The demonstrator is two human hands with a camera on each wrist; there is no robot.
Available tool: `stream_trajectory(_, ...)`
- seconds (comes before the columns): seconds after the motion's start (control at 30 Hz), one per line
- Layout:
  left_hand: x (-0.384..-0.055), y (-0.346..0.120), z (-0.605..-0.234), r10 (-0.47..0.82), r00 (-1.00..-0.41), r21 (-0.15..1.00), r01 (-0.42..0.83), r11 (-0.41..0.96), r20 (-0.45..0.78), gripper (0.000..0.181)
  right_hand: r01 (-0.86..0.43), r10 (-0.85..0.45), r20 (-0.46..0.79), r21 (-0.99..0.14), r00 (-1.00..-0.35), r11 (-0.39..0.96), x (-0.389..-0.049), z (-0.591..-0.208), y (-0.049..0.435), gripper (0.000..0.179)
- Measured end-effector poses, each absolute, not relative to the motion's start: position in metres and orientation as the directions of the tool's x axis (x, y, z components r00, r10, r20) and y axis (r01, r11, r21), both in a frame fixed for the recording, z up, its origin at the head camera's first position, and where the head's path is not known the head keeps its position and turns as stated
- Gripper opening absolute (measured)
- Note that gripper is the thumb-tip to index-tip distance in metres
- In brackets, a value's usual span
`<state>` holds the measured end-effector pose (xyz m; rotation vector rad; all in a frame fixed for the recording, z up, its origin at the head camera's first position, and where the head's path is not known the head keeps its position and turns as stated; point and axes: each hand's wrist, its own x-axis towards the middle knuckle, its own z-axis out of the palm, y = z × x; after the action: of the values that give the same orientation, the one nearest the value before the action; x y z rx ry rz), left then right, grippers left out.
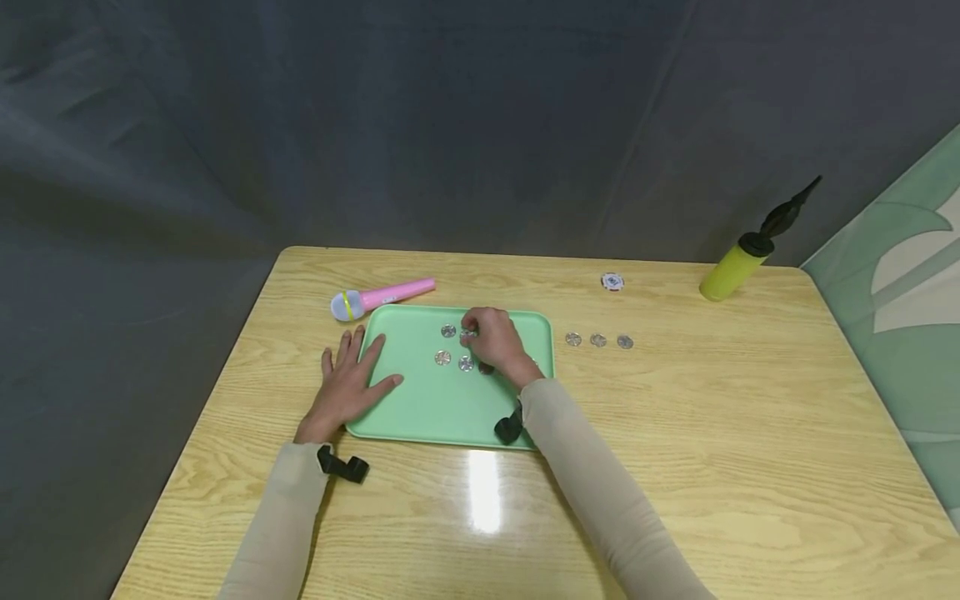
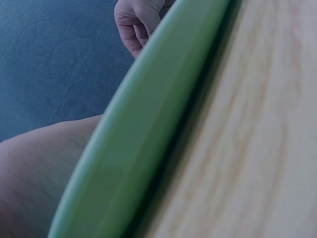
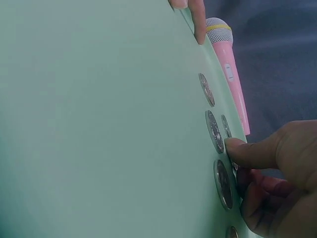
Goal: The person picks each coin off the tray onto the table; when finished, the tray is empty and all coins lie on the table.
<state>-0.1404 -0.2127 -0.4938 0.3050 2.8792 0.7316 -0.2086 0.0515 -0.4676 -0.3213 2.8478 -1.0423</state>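
A mint-green tray (image 1: 420,408) lies on the wooden table with several silvery coins in two rows, among them a coin (image 1: 442,357) nearer the front and another coin (image 1: 448,331) behind it. My right hand (image 1: 493,340) reaches over the tray and pinches a coin (image 3: 235,166) between thumb and fingers at the tray's surface; the fingers partly hide it. Close by that thumb lies a larger-looking coin (image 3: 223,184). Fingers spread, my left hand (image 1: 348,387) rests across the tray's left rim, thumb over the tray's inside.
A pink toy microphone (image 1: 390,294) lies behind the tray's back left corner. Right of the tray, three coins sit in a row, with a coin (image 1: 597,340) in the middle. Farther back are a poker chip (image 1: 612,282) and a yellow-green hand pump (image 1: 731,271) with a black nozzle.
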Motion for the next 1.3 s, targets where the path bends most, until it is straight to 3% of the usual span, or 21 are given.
stream_trajectory(0.6, -0.1409, -0.2131, -0.4947, 0.237, -0.967, 0.485, 0.162, 0.86, -0.097, 0.083, -0.16, -0.257, -0.063, -0.633, -0.964, 0.757, -0.2093, -0.4692, 0.0518, 0.027)
stream_trajectory(1.3, -0.141, -0.2136, -0.495, 0.233, -0.968, 0.484, 0.157, 0.861, -0.099, 0.083, -0.155, -0.255, -0.043, -0.691, -0.966, 0.706, -0.2074, -0.4679, 0.0575, 0.015)
